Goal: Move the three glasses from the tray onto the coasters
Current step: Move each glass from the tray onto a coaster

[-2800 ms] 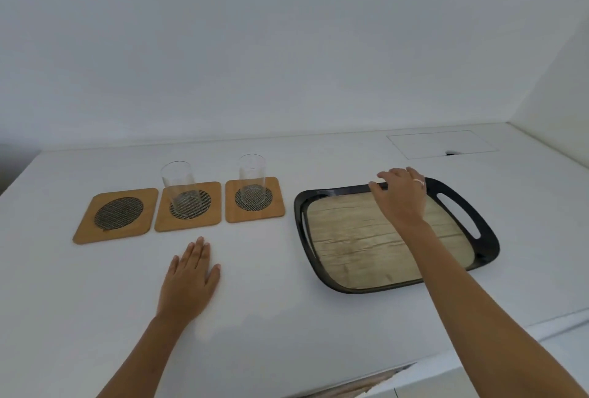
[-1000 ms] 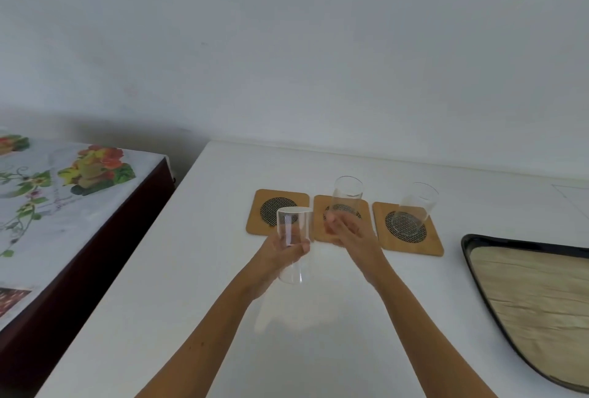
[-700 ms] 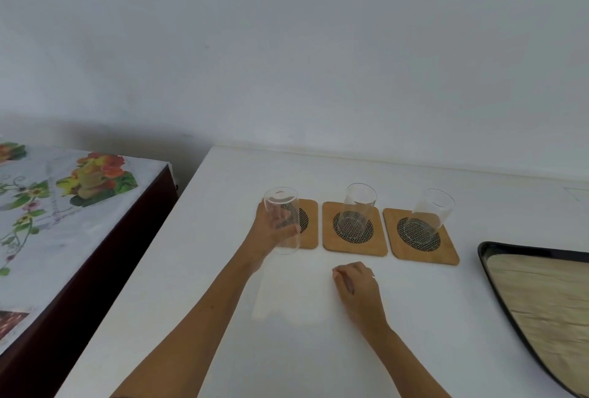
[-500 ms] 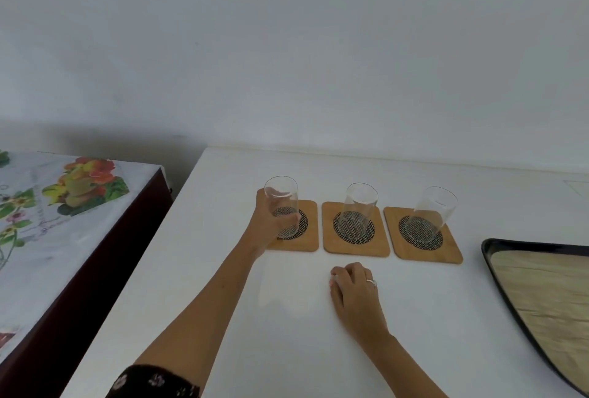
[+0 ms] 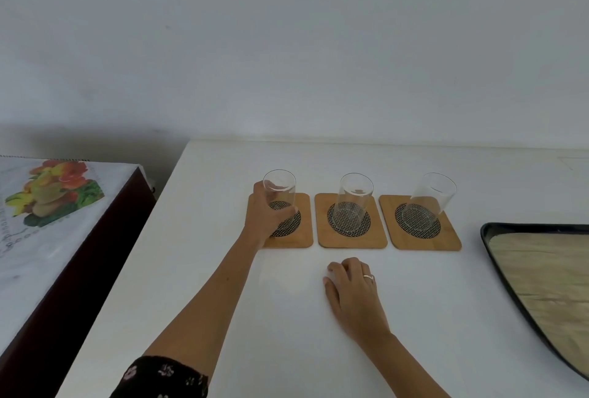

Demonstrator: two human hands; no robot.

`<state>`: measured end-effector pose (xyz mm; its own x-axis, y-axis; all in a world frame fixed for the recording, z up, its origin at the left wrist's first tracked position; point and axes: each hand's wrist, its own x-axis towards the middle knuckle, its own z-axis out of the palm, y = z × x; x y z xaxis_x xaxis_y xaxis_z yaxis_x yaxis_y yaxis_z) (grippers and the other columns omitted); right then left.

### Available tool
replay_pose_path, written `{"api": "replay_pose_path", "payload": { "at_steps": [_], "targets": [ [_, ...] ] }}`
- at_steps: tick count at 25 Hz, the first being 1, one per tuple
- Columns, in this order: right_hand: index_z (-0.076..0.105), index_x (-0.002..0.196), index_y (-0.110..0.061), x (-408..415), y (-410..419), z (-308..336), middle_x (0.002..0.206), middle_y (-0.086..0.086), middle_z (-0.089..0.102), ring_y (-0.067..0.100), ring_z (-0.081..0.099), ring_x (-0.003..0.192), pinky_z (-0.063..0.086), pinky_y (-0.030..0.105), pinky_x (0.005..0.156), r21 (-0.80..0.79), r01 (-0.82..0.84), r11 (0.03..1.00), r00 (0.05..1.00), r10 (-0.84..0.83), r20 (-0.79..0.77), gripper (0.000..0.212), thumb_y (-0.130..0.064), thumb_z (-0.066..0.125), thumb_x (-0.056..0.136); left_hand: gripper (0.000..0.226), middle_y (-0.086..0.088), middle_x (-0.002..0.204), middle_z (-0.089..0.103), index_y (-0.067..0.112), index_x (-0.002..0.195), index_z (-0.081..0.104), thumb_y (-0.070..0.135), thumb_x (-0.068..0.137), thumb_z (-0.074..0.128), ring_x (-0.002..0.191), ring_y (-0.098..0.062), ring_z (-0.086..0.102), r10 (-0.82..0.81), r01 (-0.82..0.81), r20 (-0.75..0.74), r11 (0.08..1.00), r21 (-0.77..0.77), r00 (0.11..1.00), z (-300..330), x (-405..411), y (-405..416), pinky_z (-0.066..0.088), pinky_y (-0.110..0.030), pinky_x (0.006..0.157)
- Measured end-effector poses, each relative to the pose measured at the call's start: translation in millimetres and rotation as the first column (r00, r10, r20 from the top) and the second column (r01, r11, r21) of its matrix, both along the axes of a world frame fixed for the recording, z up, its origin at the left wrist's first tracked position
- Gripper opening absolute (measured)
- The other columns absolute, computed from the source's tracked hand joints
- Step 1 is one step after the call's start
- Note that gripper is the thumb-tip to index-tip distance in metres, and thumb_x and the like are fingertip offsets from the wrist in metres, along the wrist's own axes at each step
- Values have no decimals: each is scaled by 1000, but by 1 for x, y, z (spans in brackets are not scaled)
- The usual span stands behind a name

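Three wooden coasters with dark mesh centres lie in a row on the white counter. A clear glass (image 5: pixel 282 193) stands on the left coaster (image 5: pixel 301 235), and my left hand (image 5: pixel 266 217) is wrapped around it. A second glass (image 5: pixel 353 203) stands alone on the middle coaster (image 5: pixel 350 240). The third glass (image 5: pixel 428 203) stands on the right coaster (image 5: pixel 424 241). My right hand (image 5: pixel 353 291) rests on the counter in front of the middle coaster, fingers curled, holding nothing. The black tray (image 5: pixel 487 240) with a wood-look base lies at the right edge and holds no glass.
The white counter (image 5: pixel 223 302) ends at a left edge, beyond which stands a lower dark table with a floral cloth (image 5: pixel 47 206). A plain wall rises behind the coasters.
My left hand carried the third glass from in front of the coasters and set it down on the left coaster. My right hand dropped to the counter and curled. The view shifted left.
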<state>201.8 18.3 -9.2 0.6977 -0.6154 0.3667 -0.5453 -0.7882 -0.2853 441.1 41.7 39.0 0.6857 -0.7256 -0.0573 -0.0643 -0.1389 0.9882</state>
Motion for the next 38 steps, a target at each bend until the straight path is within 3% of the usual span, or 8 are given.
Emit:
{"api": "replay_pose_path", "payload": {
  "at_steps": [8, 11, 14, 18, 23, 28, 31, 38],
  "targets": [
    [61, 97, -12, 0, 3, 6, 91, 6, 55, 23, 54, 81, 49, 33, 68, 10, 11, 1000, 1000, -11, -16, 14, -22, 61, 87, 97, -8, 144, 39, 25, 135, 21, 29, 63, 87, 128, -22, 45, 5, -9, 108, 999, 33, 994, 1, -11, 11, 42, -40, 103],
    [62, 97, -10, -1, 4, 8, 92, 7, 55, 24, 55, 82, 49, 34, 70, 31, 14, 999, 1000, -13, -16, 15, -21, 61, 88, 107, -12, 153, 25, 18, 144, 11, 41, 67, 82, 140, -28, 27, 175, -205, 246, 974, 99, 953, 4, -25, 29, 24, -51, 115],
    [63, 93, -10, -3, 5, 10, 90, 8, 56, 26, 55, 81, 48, 35, 68, 15, 23, 1000, 1000, -23, 19, 15, -22, 56, 90, 90, -17, 155, 20, 6, 145, 11, 34, 82, 68, 146, -32, 12, 257, -320, 467, 945, 60, 846, 2, -50, 60, 14, -54, 118],
    [64, 86, -13, -4, 7, 15, 90, 7, 61, 27, 59, 83, 47, 37, 66, -16, 76, 997, 997, -76, -5, 32, -31, 39, 91, 80, -10, 161, -4, 11, 150, -2, 38, 93, 48, 148, -29, -8, -70, -225, 700, 920, 321, 711, -21, -85, 92, 4, -46, 118],
    [66, 108, -8, -17, 5, 14, 119, 17, 63, 38, 58, 113, 49, 49, 85, 22, 95, 995, 986, -91, -138, 33, -33, 51, 91, 64, -5, 161, -4, 16, 150, 3, 46, 97, 24, 148, -24, -7, -360, -129, 705, 834, 537, 611, -50, -118, 115, -5, -37, 115],
    [26, 146, -6, -100, -21, 7, 158, 13, 18, 30, 13, 146, 17, 46, 115, 65, 136, 989, 934, -106, -342, 63, -46, 32, 98, 60, -4, 161, 8, 15, 150, 12, 44, 98, 23, 148, -22, 4, -389, -134, 701, 813, 566, 597, -54, -169, 122, 2, -38, 118],
    [10, 149, -7, -117, -30, -1, 160, 10, 3, 26, 3, 147, 5, 43, 118, 95, 190, 977, 917, -142, -372, 68, -50, 22, 98, 60, -1, 161, 9, 17, 150, 12, 44, 98, 23, 148, -20, 4, -356, -178, 722, 817, 549, 594, -59, -162, 127, 3, -38, 119],
    [5, 150, -9, -126, -35, 1, 160, 8, 2, 22, 1, 147, 3, 42, 118, 146, 166, 975, 907, -93, -410, 69, -52, 18, 98, 64, -4, 161, 6, 12, 150, 6, 46, 98, 21, 148, -19, 3, -370, -187, 692, 787, 588, 620, -54, -140, 128, 3, -38, 119]
  ]
}}
